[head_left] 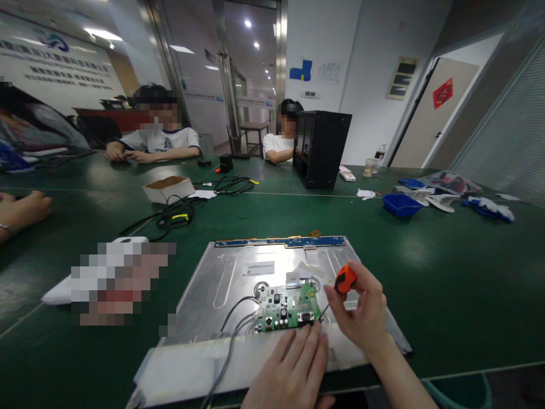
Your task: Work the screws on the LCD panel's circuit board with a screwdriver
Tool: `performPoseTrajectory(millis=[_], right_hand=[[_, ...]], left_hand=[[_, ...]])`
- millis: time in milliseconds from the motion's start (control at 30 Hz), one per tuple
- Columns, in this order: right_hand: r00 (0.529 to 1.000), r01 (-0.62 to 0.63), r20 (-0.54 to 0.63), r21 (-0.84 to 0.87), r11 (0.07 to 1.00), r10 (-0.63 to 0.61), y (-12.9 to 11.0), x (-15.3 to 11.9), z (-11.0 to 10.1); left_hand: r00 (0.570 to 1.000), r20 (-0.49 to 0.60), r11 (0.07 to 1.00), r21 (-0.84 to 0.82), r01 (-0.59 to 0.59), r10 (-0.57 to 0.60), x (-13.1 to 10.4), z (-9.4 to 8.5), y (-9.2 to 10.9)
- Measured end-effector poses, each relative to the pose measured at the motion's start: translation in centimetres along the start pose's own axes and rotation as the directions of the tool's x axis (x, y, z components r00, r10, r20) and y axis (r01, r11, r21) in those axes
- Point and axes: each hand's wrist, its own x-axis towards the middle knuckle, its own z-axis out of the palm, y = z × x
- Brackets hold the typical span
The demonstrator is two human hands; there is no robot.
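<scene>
From where I stand, a metal panel lies on the green bench before the seated worker, and a green circuit board sits on it, near its 6 o'clock side. The right hand comes in from 4 o'clock, its fingers closed in a pinch around the orange-and-black handle of a screwdriver. The shaft slants down to the board's 4 o'clock corner; I can't tell whether the tip is seated in a screw. The left hand lies palm down at 6 o'clock, its fingers stretched out and gripping nothing, their tips at the board's lower edge, over a pale strip. Grey cables leave the board at 9 o'clock and bend away towards 7. Farther off, a black computer case stands near 1 o'clock, an open cardboard box between 10 and 11, and a blue tray between 1 and 2. 2 people in white shirts sit across the bench.
</scene>
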Motion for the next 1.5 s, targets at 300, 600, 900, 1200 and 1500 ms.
performPoseTrajectory(millis=[300,600,900,1200,1500], right_hand=[[0.994,0.036,0.095,0.113,0.993,-0.047,-0.4,1.1,-0.8],[0.996,0.057,0.069,0.079,0.995,-0.062,-0.6,1.0,-0.6],[0.992,0.120,0.025,0.067,0.991,-0.122,-0.4,1.2,-0.6],[0.994,0.102,-0.021,-0.067,0.993,-0.103,-0.5,0.6,-0.2],[0.995,0.083,0.047,-0.018,0.996,-0.082,-0.7,0.9,-0.6]], left_hand=[[0.999,-0.053,0.999,0.033,0.007,-0.005,0.2,-0.2,0.0],[1.000,-0.015,1.000,0.014,-0.002,0.003,0.0,0.1,0.0],[0.999,-0.036,1.000,0.031,-0.002,0.003,0.1,0.0,0.0],[0.999,-0.042,1.000,0.027,0.002,0.000,0.0,0.1,0.0],[0.999,-0.039,1.000,0.024,-0.001,0.002,0.0,0.0,0.1]])
